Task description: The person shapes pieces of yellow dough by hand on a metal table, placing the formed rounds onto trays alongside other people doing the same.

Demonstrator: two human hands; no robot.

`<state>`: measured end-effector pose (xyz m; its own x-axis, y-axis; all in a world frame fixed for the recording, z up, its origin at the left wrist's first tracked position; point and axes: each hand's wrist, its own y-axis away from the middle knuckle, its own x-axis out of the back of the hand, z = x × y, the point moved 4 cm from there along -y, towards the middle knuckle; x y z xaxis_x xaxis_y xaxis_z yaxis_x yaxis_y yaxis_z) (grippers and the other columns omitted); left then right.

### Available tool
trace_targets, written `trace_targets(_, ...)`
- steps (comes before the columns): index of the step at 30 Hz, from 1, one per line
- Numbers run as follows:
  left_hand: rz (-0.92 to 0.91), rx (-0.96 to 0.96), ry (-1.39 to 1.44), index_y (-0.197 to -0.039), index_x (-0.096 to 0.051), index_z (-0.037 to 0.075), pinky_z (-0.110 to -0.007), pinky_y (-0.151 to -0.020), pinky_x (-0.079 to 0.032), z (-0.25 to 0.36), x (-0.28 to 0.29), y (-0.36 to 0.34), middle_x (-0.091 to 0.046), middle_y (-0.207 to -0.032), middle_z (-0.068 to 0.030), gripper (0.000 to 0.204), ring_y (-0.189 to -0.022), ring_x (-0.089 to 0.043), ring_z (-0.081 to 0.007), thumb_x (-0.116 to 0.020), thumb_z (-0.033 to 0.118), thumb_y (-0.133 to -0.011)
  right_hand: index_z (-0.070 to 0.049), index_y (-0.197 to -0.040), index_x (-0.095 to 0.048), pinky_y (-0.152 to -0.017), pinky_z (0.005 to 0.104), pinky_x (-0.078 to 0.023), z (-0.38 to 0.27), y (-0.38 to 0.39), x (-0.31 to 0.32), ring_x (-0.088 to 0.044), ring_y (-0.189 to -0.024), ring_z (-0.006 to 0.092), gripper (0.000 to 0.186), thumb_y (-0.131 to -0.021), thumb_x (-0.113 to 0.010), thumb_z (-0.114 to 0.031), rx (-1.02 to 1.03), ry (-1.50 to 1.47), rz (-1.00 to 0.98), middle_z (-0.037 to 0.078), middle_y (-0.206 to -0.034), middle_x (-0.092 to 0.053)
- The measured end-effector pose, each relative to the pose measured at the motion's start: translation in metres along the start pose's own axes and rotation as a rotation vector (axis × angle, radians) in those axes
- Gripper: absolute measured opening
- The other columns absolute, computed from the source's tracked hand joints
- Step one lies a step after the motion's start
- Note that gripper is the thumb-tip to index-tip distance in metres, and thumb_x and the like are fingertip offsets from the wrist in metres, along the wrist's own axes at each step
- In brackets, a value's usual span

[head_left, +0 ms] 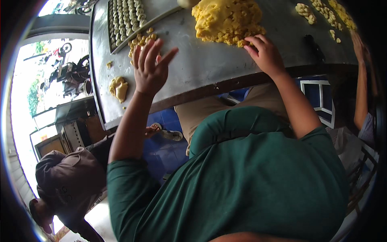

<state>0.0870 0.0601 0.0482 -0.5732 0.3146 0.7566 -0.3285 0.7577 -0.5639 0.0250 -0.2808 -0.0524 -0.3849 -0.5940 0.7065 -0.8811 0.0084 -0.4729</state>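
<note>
A big crumbly mound of yellow dough or filling [227,20] lies on the metal table [177,60] ahead of me. At the mound's near right edge, my right hand [266,56] pinches a bit of the yellow mass between thumb and fingers. My left hand [151,74] is raised over the table to the left, fingers spread, with nothing seen in it. Just beyond it lie several small yellow balls [141,40], partly hidden by its fingers. Behind them a tray [115,51] holds rows of pale round dough pieces [125,18].
A flattened pale dough lump [118,89] sits near the table's left end. On the right are a black object [314,48], clustered dough pieces [305,13] and another person's hands [358,46]. Someone in a dark top [72,177] is at lower left.
</note>
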Motion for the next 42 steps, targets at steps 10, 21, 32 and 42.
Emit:
trace_targets(10,-0.732,0.422,-0.171,-0.118,-0.063,0.018,-0.055,-0.116,-0.034,-0.077,-0.1,0.028,-0.07,-0.119,-0.003,0.028,-0.117,-0.066,-0.0252,-0.066,0.037,-0.097,-0.01,-0.113,-0.074,-0.087,0.0388,-0.056,-0.008,-0.001,-0.001,-0.067,-0.098,0.0274,0.032,-0.088,-0.08,-0.029,0.027,0.085,0.002,0.005,-0.111,-0.066)
trace_targets(21,-0.361,0.652,0.458,-0.114,-0.071,0.014,-0.047,-0.118,-0.033,0.047,-0.059,0.048,-0.07,-0.125,-0.0056,0.022,-0.127,-0.06,-0.026,-0.066,0.026,-0.097,-0.005,-0.132,-0.063,-0.11,0.046,-0.045,-0.016,-0.004,-0.006,-0.057,-0.124,0.0381,0.055,-0.086,-0.08,-0.029,-0.135,0.242,0.056,0.017,-0.135,-0.062)
trace_targets(32,-0.328,0.719,0.555,-0.123,-0.071,0.019,-0.048,-0.119,-0.032,0.041,-0.055,0.045,-0.063,-0.138,-0.004,0.034,-0.136,-0.052,-0.0286,-0.074,0.03,-0.09,0.003,-0.131,-0.057,-0.102,0.0493,-0.05,-0.015,-0.035,-0.01,-0.06,-0.119,0.0447,0.074,-0.079,-0.085,-0.042,-0.348,0.095,-0.002,0.026,-0.126,-0.063)
trace_targets(42,-0.242,0.706,0.551,-0.118,-0.072,0.016,-0.046,-0.116,-0.035,0.041,-0.048,0.043,-0.065,-0.134,-0.0058,0.03,-0.13,-0.056,-0.0289,-0.073,0.027,-0.09,-0.002,-0.105,-0.075,-0.088,0.042,-0.058,-0.028,-0.017,0.012,-0.071,-0.102,0.0321,0.017,-0.09,-0.071,-0.01,0.071,0.131,0.024,0.012,-0.107,-0.076)
